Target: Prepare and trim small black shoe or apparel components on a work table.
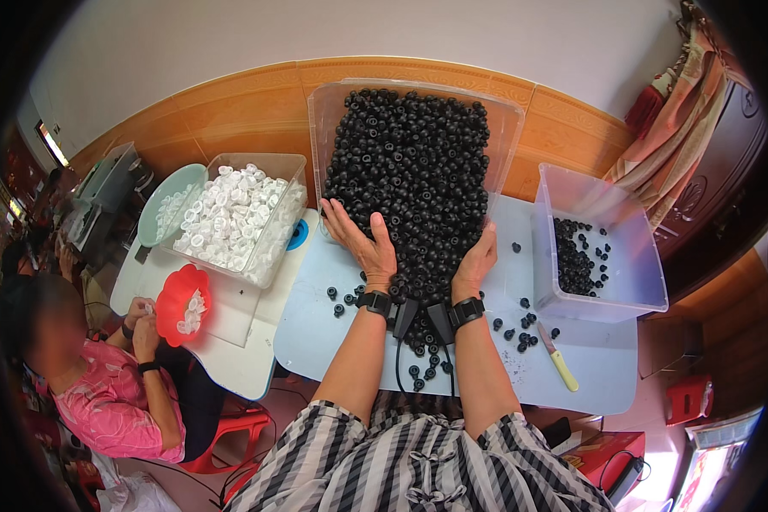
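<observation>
A large clear plastic bin (504,141) stands in front of me, heaped with small round black parts (410,162). Its open side faces me, and the parts run down in a stream onto the table between my wrists. On the left edge of the stream lies my left hand (365,247), fingers stretched out and thumb up against the parts. My right hand (476,260) is held along the opposite edge, flat and upright; its fingers are partly hidden. Neither hand grips anything. Both wrists wear black bands with small black devices.
Loose black parts and a yellow-handled knife (561,367) lie on the light blue table (316,333). At right is a clear bin (640,290) with some black parts. At left stand a bin of white pieces (235,209), a green bowl (155,230) and a person (115,392) with a red bowl (166,311).
</observation>
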`<state>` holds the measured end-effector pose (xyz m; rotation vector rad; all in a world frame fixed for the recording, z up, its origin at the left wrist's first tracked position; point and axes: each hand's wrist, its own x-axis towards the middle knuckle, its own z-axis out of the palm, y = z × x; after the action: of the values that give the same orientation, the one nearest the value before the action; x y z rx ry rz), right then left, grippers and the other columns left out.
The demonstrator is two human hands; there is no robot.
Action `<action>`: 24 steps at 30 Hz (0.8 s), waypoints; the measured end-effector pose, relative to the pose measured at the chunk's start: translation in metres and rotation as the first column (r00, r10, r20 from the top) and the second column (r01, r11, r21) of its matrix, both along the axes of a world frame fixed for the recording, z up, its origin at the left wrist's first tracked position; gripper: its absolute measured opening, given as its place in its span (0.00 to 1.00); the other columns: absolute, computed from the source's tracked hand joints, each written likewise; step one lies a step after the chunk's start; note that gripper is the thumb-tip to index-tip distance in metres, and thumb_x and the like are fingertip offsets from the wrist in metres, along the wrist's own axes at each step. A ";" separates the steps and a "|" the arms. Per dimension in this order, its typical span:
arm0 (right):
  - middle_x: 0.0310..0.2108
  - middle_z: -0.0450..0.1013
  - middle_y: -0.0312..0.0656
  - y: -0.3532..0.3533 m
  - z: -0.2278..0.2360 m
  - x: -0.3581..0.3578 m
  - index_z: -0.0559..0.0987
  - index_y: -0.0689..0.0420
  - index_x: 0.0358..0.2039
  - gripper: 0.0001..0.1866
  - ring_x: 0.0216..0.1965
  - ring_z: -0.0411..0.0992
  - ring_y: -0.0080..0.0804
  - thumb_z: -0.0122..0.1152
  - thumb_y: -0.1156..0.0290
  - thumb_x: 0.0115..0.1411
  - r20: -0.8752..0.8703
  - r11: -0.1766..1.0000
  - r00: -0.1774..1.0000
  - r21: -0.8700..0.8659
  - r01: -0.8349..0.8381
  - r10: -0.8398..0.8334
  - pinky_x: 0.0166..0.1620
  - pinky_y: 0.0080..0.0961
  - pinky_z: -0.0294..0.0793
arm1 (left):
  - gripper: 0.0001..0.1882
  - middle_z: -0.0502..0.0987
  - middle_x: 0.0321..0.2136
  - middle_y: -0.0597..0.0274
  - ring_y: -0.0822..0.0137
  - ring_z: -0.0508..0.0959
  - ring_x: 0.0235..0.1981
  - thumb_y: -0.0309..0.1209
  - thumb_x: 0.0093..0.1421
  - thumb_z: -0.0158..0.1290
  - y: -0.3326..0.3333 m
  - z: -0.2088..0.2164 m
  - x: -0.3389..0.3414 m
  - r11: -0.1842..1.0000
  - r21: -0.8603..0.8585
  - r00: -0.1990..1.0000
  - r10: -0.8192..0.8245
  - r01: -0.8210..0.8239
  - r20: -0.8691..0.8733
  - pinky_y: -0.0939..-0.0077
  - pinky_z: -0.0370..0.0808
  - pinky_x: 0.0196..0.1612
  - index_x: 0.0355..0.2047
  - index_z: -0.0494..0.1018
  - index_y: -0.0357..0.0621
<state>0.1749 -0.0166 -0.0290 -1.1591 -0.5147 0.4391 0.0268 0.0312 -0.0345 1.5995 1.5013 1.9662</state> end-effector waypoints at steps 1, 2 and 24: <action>0.47 0.74 0.41 0.000 0.000 0.000 0.76 0.67 0.50 0.29 0.48 0.68 0.30 0.45 0.51 0.70 0.000 1.000 1.000 0.000 0.000 0.000 0.56 0.26 0.64 | 0.41 0.39 0.72 0.47 0.43 0.38 0.72 0.50 0.68 0.44 0.000 0.000 0.000 1.000 0.010 1.000 0.004 -0.004 -0.002 0.44 0.36 0.71 0.71 0.43 0.40; 0.46 0.75 0.41 0.000 0.000 0.001 0.77 0.67 0.50 0.29 0.47 0.68 0.29 0.45 0.51 0.70 -0.007 1.000 1.000 0.009 -0.001 0.001 0.55 0.26 0.64 | 0.41 0.39 0.72 0.46 0.44 0.38 0.72 0.50 0.68 0.45 0.000 0.000 0.000 1.000 0.020 1.000 0.007 -0.007 -0.004 0.45 0.37 0.71 0.71 0.43 0.39; 0.49 0.73 0.41 -0.004 0.007 -0.004 0.75 0.69 0.52 0.30 0.49 0.68 0.29 0.42 0.51 0.70 -0.022 1.000 0.999 -0.009 -0.024 0.024 0.56 0.24 0.64 | 0.36 0.43 0.70 0.41 0.45 0.43 0.72 0.47 0.67 0.48 -0.002 0.000 -0.002 0.998 0.015 0.997 0.061 -0.060 -0.037 0.49 0.41 0.71 0.67 0.53 0.35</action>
<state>0.1711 -0.0203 -0.0222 -1.1569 -0.5082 0.4750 0.0246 0.0296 -0.0343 1.6236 1.5713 1.9932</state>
